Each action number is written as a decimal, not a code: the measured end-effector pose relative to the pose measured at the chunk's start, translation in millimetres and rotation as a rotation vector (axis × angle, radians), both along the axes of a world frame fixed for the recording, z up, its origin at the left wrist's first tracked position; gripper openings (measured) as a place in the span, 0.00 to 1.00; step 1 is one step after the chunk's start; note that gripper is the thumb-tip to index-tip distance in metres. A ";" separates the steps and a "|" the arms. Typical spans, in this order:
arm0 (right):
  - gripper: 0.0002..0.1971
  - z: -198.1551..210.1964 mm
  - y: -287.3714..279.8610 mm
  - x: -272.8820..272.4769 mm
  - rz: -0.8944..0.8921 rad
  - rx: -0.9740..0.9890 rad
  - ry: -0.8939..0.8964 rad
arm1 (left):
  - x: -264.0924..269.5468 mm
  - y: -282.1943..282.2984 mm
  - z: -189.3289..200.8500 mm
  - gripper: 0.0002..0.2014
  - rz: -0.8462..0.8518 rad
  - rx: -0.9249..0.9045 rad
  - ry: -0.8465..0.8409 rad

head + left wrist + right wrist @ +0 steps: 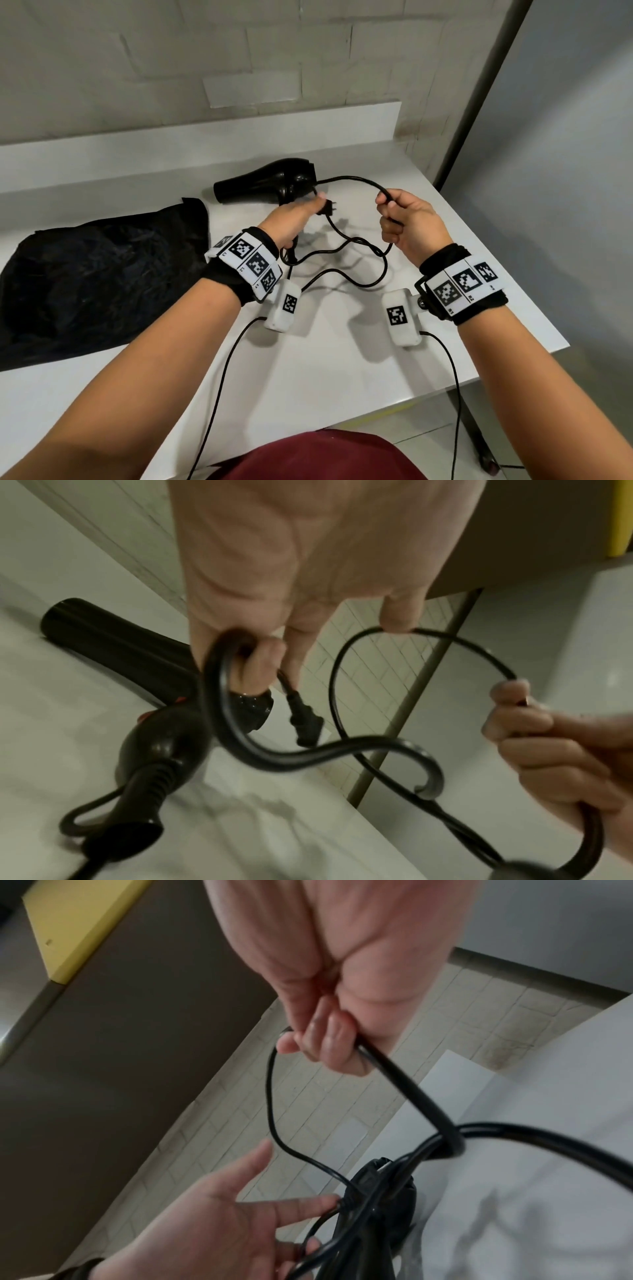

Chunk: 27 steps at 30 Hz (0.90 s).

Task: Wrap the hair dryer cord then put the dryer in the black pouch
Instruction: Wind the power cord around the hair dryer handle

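Note:
A black hair dryer [260, 183] lies on its side on the white counter [342, 370], nozzle pointing left. Its black cord [356, 179] arcs from my left hand [298, 216] to my right hand [400, 219], then drops in loose loops on the counter between my wrists. My left hand grips the cord beside the plug [327, 208], just in front of the dryer; in the left wrist view its fingers [257, 658] curl round the cord and the plug [304, 723] hangs below. My right hand's fingers [325, 1042] grip the cord [411, 1088] in a fist. The black pouch [96, 274] lies crumpled at the left.
A raised white ledge [239, 126] and tiled wall run behind the counter. The counter's right edge [513, 274] drops to the floor close to my right wrist. Thin cables from the wrist cameras [219, 387] trail over the front edge.

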State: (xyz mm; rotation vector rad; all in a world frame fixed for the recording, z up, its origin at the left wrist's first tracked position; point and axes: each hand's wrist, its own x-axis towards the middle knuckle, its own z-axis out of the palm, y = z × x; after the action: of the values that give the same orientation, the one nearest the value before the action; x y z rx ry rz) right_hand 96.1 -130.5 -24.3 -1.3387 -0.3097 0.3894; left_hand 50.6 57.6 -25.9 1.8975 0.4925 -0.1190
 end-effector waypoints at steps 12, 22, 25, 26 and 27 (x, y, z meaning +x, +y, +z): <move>0.20 -4.6 -0.9 -1.3 0.028 -0.097 0.034 | 15.1 1.0 -6.3 0.18 0.118 -0.361 -0.072; 0.12 -17.0 2.7 4.7 0.180 -0.455 -0.048 | 15.5 -2.2 7.8 0.20 0.199 -0.553 0.077; 0.13 -13.4 6.6 3.1 0.211 -0.481 -0.187 | 15.3 -5.8 12.0 0.20 0.189 -0.620 0.109; 0.12 -12.9 8.4 2.2 0.212 -0.486 -0.228 | 15.5 -6.8 13.1 0.20 0.189 -0.640 0.114; 0.11 -12.8 9.8 1.6 0.195 -0.487 -0.246 | 16.0 -7.6 13.6 0.20 0.196 -0.654 0.117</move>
State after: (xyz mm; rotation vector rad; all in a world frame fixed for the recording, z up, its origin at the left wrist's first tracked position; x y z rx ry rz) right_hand 97.7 -120.7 -37.0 -1.8470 -0.5785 0.4829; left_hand 66.6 50.0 -12.3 1.2023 0.6266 -0.2318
